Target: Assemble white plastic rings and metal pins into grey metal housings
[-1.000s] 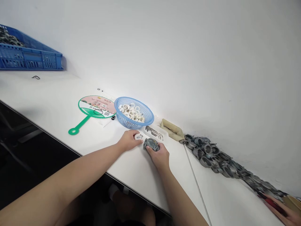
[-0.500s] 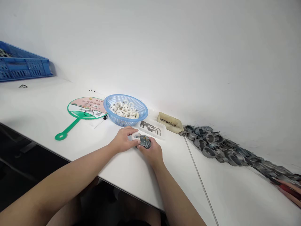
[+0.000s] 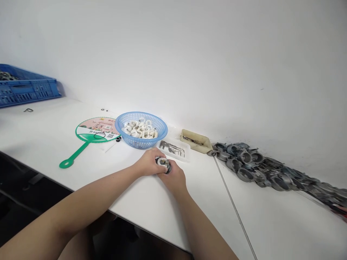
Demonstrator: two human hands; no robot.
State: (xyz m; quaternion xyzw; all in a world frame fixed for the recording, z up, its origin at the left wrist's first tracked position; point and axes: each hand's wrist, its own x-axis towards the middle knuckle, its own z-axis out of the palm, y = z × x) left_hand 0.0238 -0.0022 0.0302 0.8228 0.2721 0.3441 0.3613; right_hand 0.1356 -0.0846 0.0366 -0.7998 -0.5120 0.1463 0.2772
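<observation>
My left hand (image 3: 150,162) is closed, its thumb and fingers on a white ring-shaped carburetor float (image 3: 161,160). The float lies over a grey metal carburetor body (image 3: 169,168), which my right hand (image 3: 175,177) grips from the right. Both hands meet just above the white table. Fingers cover much of the two parts, so I cannot tell whether the float is seated. Beyond my left hand stands a blue plastic basket (image 3: 141,144) holding several similar white floats. A shallow clear tray (image 3: 186,156) with thin dark pins lies just past the hands.
A yellowish bin (image 3: 199,146) holds thin metal pieces. Grey metal castings (image 3: 245,169) are heaped along the wall at right. To the left lie a green-handled fan (image 3: 78,153) and a blue crate (image 3: 35,90). At the far right edge another person's hand is partly visible.
My left hand has brought the white float over the metal body, covering the inside seen before. The body has turned in my right hand. The view has shifted slightly.
</observation>
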